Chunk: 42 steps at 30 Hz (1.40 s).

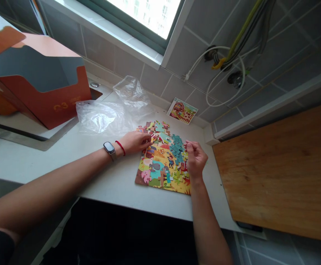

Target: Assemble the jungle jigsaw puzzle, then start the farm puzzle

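Observation:
A colourful jigsaw puzzle (160, 165) lies on the white counter in front of me, its lower part showing farm animals and plants. Loose pieces are heaped over its upper half, and teal-backed puzzle pieces (177, 147) lie face down toward the right. My left hand (136, 142), with a watch and red string at the wrist, rests at the upper left edge, fingers curled together among the pieces. At the right edge, my right hand (196, 159) is closed in a pinch just above the puzzle. Whatever either hand's fingertips hold is too small or hidden to make out.
Behind the puzzle, a picture card (182, 110) leans near the tiled wall. Crumpled clear plastic bags (102, 117) lie to the left, beside an open orange box (58, 95). A wooden board (282, 169) stands at the right. Cables (244, 73) hang from the wall.

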Each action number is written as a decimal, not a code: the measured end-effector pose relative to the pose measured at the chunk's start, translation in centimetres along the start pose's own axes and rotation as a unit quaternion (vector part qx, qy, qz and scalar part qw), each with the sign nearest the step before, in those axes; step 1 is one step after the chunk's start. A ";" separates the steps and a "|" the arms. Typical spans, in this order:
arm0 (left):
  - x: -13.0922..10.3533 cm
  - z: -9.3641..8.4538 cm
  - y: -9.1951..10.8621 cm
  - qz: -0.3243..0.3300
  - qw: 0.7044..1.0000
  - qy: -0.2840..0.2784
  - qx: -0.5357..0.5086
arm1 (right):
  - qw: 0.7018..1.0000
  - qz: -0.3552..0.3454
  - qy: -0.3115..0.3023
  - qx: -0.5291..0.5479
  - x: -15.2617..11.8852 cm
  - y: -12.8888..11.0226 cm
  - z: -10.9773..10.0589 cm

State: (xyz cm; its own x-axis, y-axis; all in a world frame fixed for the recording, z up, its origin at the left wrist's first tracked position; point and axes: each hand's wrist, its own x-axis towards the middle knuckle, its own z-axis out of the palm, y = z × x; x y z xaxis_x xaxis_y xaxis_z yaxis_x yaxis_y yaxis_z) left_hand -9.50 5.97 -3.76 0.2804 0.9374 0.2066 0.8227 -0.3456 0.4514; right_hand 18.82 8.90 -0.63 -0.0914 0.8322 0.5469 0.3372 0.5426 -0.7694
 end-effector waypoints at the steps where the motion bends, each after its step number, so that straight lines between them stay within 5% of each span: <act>1: 0.0 0.0 0.0 0.003 1.000 0.013 -0.009 | 1.000 0.006 0.017 0.008 -0.4 -0.1 -0.5; 10: 0.3 0.0 0.1 0.046 0.993 0.047 -0.096 | 0.996 -0.006 0.004 -0.089 -9.7 -1.5 -3.3; 17: 0.6 0.5 -0.3 0.044 0.987 0.067 -0.139 | 0.966 0.010 -0.076 -0.248 -15.2 -3.5 -1.9; 31: 0.6 0.2 0.4 -0.009 0.992 0.101 -0.076 | 0.962 0.004 -0.028 -0.273 -15.8 -4.1 -0.2; 42: -0.2 0.0 1.5 -0.046 0.995 0.076 0.036 | 0.977 0.004 -0.081 -0.195 -16.0 -4.0 -0.8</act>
State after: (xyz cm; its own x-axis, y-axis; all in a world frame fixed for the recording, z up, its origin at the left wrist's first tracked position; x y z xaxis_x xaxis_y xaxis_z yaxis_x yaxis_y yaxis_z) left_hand -8.32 5.23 -3.11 0.1293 0.9456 0.2986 0.8760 -0.2500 0.4124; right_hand 19.64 -6.72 -6.04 -0.2247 0.8605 0.4571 0.6666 0.4780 -0.5720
